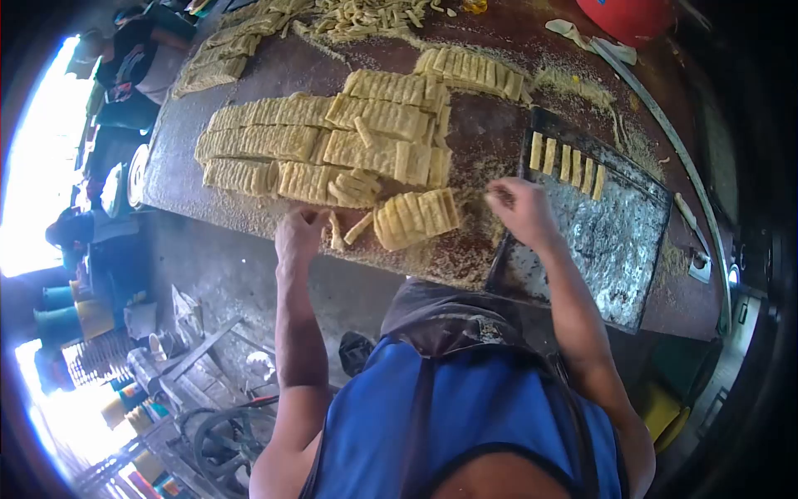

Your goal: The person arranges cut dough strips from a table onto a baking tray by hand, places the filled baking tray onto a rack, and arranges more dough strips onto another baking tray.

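Pale yellow dough sticks [378, 116] lie packed side by side in rows on the dark red table. My left hand [299, 237] is at the table's near edge, fingers closed together beside a few loose sticks [336, 230]; whether they hold anything is hidden. A short block of sticks [416, 219] sits between my hands. My right hand [524, 209] hovers over the left edge of a worn metal baking tray [594, 241], its fingers curled inward, their contents too small to make out. Several sticks [565, 163] lie spaced in a row at the tray's far end.
Loose dough pieces [366, 18] are heaped at the far side, and crumbs cover much of the table [482, 125]. A long curved strip [677, 141] runs along the right, near a red round object [629, 18]. Other people [137, 62] are at the left.
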`<action>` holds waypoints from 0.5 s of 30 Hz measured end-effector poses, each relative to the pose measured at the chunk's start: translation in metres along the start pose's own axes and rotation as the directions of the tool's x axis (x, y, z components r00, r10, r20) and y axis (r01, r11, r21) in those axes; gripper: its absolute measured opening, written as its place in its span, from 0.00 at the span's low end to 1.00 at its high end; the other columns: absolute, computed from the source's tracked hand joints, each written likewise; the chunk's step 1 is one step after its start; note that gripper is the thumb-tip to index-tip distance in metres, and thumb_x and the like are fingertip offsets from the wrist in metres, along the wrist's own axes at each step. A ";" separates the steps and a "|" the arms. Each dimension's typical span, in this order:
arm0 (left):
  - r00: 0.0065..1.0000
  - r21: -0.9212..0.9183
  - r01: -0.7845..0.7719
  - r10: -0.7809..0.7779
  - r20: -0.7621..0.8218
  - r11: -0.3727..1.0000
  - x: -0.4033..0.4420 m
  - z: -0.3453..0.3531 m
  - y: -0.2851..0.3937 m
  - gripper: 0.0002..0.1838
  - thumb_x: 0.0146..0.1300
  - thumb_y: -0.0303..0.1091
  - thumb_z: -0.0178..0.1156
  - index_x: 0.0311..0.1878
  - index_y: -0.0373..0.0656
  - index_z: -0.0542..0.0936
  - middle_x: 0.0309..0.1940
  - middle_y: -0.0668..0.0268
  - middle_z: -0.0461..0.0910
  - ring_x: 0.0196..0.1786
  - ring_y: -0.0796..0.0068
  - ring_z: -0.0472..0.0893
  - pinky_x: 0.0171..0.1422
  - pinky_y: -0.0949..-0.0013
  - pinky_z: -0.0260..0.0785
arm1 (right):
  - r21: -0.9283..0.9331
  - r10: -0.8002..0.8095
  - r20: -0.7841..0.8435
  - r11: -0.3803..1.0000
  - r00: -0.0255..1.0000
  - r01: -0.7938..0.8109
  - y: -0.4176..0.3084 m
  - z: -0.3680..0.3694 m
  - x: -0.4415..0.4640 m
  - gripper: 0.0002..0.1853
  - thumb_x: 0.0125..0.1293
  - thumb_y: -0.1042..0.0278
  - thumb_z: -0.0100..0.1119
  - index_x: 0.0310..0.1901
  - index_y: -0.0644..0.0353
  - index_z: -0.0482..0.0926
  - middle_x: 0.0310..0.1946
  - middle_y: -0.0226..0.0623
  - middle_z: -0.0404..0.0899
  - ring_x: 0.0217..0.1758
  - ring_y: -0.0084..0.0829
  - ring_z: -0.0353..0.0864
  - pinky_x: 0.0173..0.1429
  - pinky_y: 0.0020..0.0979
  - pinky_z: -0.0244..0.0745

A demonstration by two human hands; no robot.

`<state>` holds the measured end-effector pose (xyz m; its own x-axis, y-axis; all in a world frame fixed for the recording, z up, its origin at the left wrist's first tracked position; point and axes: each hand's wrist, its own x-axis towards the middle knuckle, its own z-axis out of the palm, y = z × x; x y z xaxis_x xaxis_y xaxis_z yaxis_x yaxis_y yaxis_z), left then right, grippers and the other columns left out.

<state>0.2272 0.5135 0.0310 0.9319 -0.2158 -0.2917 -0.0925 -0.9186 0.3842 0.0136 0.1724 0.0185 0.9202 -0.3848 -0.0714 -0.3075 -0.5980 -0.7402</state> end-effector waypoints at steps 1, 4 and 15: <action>0.998 0.067 0.010 -0.015 0.069 0.998 -0.005 0.005 -0.012 0.21 0.57 0.51 0.70 0.43 0.42 0.87 0.37 0.58 0.88 0.44 0.58 0.87 0.50 0.58 0.77 | -0.067 0.036 -0.024 0.997 0.999 -0.038 -0.016 0.014 0.008 0.16 0.66 0.56 0.66 0.47 0.60 0.85 0.40 0.44 0.88 0.35 0.34 0.88 0.45 0.36 0.85; 0.993 0.137 -0.119 0.119 0.005 0.983 -0.018 0.029 -0.022 0.20 0.56 0.49 0.71 0.44 0.43 0.86 0.37 0.58 0.88 0.43 0.58 0.87 0.50 0.58 0.77 | -0.107 0.267 0.030 0.959 0.963 -0.263 -0.036 0.047 0.026 0.20 0.65 0.52 0.66 0.48 0.60 0.84 0.38 0.46 0.88 0.36 0.36 0.88 0.45 0.39 0.85; 0.672 -0.137 -0.740 0.724 -0.154 0.658 -0.015 0.059 0.000 0.28 0.53 0.41 0.75 0.56 0.39 0.81 0.51 0.54 0.83 0.54 0.55 0.82 0.59 0.57 0.75 | -0.001 0.629 0.200 0.767 0.751 -0.642 -0.079 0.078 0.023 0.30 0.56 0.44 0.74 0.38 0.70 0.82 0.31 0.45 0.82 0.37 0.34 0.84 0.39 0.36 0.81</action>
<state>0.1922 0.4976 -0.0166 0.6135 -0.7594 0.2166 -0.7026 -0.3998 0.5887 0.0781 0.2659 0.0229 0.5460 -0.5250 -0.6529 -0.8269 -0.2120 -0.5209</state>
